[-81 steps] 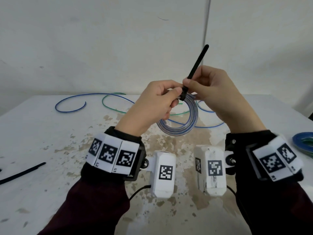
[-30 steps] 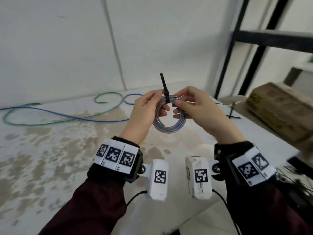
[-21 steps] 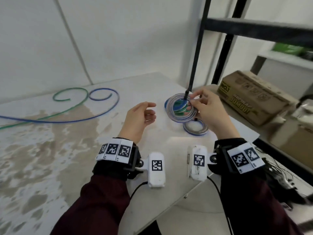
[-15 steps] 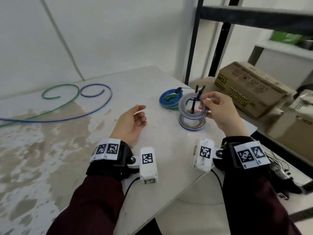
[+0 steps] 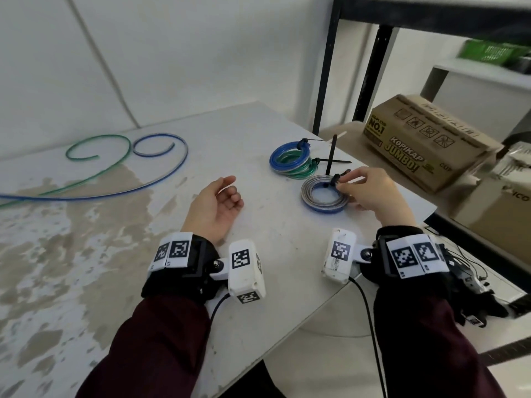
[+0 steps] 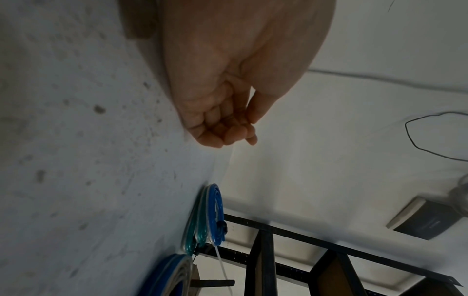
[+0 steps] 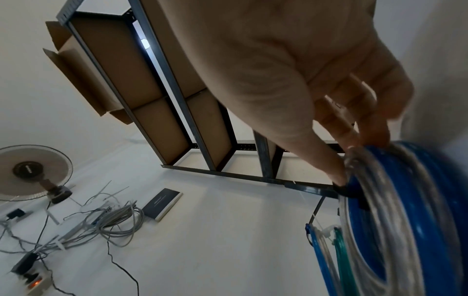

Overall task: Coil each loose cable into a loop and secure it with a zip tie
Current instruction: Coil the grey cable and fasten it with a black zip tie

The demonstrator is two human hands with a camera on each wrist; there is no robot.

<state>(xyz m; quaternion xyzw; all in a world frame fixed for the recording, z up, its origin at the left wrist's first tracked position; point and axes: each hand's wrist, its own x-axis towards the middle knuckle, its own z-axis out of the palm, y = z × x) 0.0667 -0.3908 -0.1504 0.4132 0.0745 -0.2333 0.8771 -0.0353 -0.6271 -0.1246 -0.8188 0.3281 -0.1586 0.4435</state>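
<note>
Dark maroon sleeves (image 5: 161, 340) end at black wrist straps (image 5: 184, 280) wrapped in white bands (image 5: 172, 249) of black square-code tags, each strap carrying a white boxy camera (image 5: 245, 268) (also tagged) on a screwed bracket, with a thin black cable (image 5: 370, 326) trailing back.
</note>
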